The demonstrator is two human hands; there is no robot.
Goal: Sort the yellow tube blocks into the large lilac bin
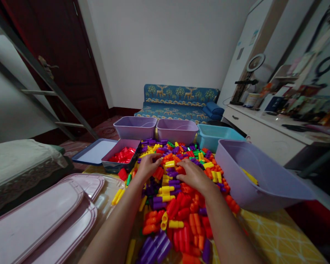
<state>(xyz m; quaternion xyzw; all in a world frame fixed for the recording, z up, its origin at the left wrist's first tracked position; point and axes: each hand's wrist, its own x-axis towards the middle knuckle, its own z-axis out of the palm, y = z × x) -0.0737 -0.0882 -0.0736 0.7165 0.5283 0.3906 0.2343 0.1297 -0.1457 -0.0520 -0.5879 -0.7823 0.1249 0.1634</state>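
A large heap of plastic building pieces [166, 189] in red, orange, yellow, purple and green spreads over the table. My left hand [149, 165] is at the left middle of the heap, its thumb and fingers apart and pointing inward over the pieces. Opposite it, my right hand [194, 176] rests low over the heap with thumb and forefinger apart. An orange piece [180, 169] lies by the right fingertips; no firm grip on it shows. Between the two hands are yellow and purple pieces joined in a row [169, 179].
Purple bins [134, 118] [177, 121] and a blue bin [220, 128] line the back. At right, another purple bin [225, 157] contains a yellow piece. A tin [107, 167] of red pieces stands left, beside its lid [95, 151]. Pink lids [38, 220] lie at the front left.
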